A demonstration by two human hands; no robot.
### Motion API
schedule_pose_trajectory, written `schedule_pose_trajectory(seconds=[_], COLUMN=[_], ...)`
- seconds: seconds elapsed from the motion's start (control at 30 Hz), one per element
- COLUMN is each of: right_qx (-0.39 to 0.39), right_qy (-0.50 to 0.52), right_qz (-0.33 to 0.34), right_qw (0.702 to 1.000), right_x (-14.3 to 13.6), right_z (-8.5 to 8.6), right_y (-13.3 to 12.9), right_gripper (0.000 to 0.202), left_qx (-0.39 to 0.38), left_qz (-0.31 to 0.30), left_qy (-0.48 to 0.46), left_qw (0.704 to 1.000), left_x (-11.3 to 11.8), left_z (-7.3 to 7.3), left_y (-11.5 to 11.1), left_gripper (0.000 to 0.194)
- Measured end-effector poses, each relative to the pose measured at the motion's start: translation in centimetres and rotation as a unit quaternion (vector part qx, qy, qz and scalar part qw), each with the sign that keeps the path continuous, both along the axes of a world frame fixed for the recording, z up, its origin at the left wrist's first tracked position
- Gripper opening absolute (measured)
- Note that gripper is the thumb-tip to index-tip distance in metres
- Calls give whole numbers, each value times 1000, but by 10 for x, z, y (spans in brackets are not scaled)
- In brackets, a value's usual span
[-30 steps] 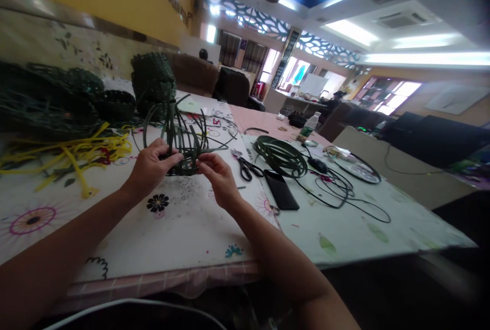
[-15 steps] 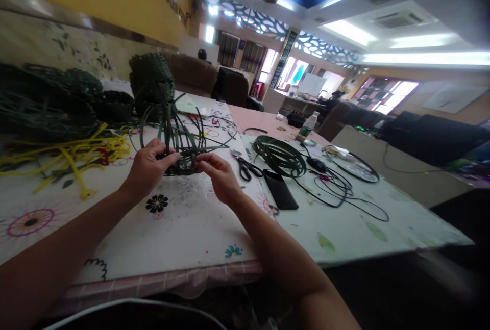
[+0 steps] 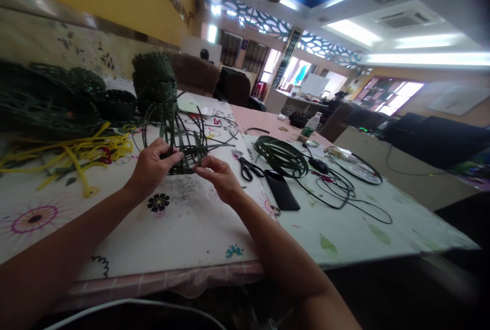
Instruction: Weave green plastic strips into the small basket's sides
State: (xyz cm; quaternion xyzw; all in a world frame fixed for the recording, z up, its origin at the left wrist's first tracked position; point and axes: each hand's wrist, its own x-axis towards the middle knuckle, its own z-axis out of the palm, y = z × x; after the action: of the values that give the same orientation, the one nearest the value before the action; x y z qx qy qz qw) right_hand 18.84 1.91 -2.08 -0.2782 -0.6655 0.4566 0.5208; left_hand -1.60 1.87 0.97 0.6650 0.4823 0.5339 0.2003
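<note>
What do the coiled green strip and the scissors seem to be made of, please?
The coiled green strip looks like smooth plastic, given its slight sheen and springy loops. The scissors have pale grey blades, likely metal, and smooth black handles, probably plastic.

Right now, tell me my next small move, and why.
Perhaps use your right hand to tug a loose strip snug: its fingertips are at the edge of the green weave, your left hand grips the other side, and strips splay outward.
</note>
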Motion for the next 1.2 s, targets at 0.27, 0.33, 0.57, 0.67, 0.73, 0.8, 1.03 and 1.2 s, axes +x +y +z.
schedule_pose_trajectory(seconds=[0.27,0.33,0.57,0.67,0.73,0.8,1.03,1.2], right_qx=[296,339,309,300,299,295,265,279], right_qy=[-239,-242,-206,-218,-224,-236,-275,-267], right_qz=[-90,-126,-196,-188,-186,-207,-251,-213], right_qw=[920,900,908,909,909,903,889,897], right_x=[4,2,-3,-3,-3,-3,-3,-5], right_z=[13,12,2,2,3,3,1,-3], right_y=[-4,-6,-11,-12,-12,-13,-9,-11], right_gripper=[16,14,12,16,16,15,12,17], left_qx=[-11,-21,-46,-36,-33,-32,-67,-92], left_qz=[19,8,-85,-97,-96,-101,-98,-87], left_qy=[-1,10,53,56,54,56,36,-33], left_qw=[1000,1000,994,993,993,993,992,991], left_x=[-2,-2,-4,-3,-2,-1,3,0], left_z=[-1,1,9,9,10,11,13,11], left_y=[1,0,-1,-2,-3,-5,-9,-5], left_gripper=[26,26,29,27,27,32,29,30])
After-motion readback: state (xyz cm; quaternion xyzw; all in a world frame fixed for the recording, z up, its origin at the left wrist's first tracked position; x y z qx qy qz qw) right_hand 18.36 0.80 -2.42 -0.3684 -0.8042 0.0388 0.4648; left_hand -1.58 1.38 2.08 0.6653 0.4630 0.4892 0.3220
